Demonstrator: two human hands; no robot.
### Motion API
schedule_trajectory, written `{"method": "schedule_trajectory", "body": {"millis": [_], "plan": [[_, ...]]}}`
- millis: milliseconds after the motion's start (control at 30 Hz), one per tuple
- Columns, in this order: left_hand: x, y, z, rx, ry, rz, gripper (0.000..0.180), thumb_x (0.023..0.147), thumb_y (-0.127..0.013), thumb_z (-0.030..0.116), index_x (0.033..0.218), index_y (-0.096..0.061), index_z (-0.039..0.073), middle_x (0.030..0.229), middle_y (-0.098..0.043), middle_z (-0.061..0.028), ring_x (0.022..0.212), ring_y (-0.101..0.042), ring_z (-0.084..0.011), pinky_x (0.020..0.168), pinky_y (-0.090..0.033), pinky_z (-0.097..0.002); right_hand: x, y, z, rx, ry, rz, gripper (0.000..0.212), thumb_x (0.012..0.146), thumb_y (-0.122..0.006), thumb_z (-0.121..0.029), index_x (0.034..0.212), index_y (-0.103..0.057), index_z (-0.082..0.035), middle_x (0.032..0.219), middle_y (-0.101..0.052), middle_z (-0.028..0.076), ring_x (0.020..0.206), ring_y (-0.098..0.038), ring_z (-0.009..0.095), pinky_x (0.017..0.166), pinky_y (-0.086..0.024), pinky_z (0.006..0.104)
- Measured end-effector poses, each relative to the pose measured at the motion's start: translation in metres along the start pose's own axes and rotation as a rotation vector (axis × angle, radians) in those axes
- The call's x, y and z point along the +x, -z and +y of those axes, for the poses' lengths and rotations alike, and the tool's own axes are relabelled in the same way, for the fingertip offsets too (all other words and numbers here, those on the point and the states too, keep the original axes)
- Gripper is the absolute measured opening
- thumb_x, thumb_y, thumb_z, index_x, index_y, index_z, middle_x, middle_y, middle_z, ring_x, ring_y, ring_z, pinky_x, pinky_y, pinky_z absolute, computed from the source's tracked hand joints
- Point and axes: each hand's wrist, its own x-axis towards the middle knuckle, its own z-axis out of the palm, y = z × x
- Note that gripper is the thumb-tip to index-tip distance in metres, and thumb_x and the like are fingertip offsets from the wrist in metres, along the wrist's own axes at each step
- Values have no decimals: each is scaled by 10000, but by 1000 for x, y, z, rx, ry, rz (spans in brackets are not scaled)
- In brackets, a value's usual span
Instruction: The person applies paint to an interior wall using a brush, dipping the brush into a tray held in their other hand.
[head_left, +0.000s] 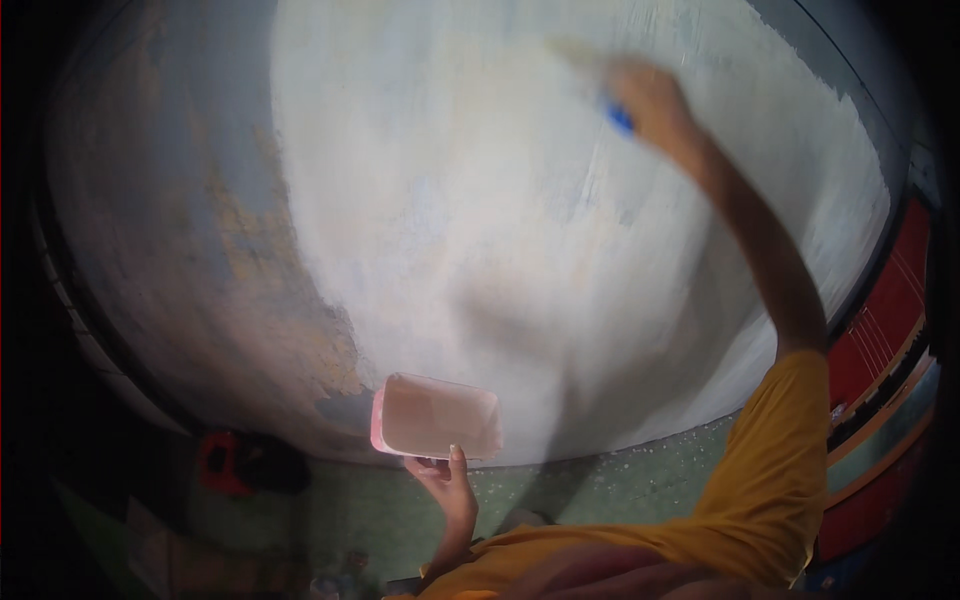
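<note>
My left hand [450, 492] grips the lower edge of a pink rectangular tub [440, 418], thumb over the rim and fingers beneath. A pale coating lines the tub's inside, and its opening faces me. High on the wall [430, 200], my raised right hand [652, 100] is closed around a paintbrush [620, 118]. Its blue handle end sticks out below the fist, while a pale, motion-blurred tip points up and left by the wall. Whether the tip touches the wall, I cannot tell. White paint covers the wall's middle and right; grey and tan patches show at left.
Green floor [640, 470] with white specks runs along the wall's foot. A red and black object [225, 465] lies at the lower left in shadow. Red panels and a wood-edged frame [880, 430] stand close on my right. My arm's shadow falls across the wall.
</note>
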Motion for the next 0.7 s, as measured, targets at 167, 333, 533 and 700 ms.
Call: {"method": "schedule_trajectory", "body": {"millis": [167, 333, 533, 700], "plan": [[2, 12, -10, 12, 11, -31, 621, 919, -616, 196, 1368, -200, 94, 1307, -351, -72, 1135, -408, -173, 911, -404, -335, -4, 29, -69, 308, -166, -327, 306, 856, -646, -225, 1160, -652, -181, 1100, -658, 83, 1008, -630, 246, 902, -493, 348], [0, 7, -8, 5, 15, -39, 622, 922, -612, 194, 1371, -195, 92, 1301, -353, -83, 1146, -404, -177, 924, -400, -336, 76, 42, 54, 274, -294, -25, 347, 847, -625, -306, 1050, -672, -29, 1077, -660, 188, 1030, -613, 315, 914, -472, 391], [2, 10, -7, 10, 25, -77, 619, 925, -608, 184, 1373, -193, 89, 1299, -357, -84, 1143, -402, -172, 922, -401, -326, 93, 49, 87, -250, -309, 346, 355, 851, -607, -310, 1093, -669, -56, 1129, -651, 160, 1062, -599, 322, 939, -461, 385], [3, 17, -13, 38, 6, -39, 608, 925, -607, 182, 1364, -200, 78, 1290, -368, -84, 1118, -413, -164, 909, -404, -319, 17, 18, -32, 181, -188, -84, 258, 848, -639, -272, 1068, -696, -151, 998, -665, 98, 923, -626, 275, 871, -481, 379]]}}
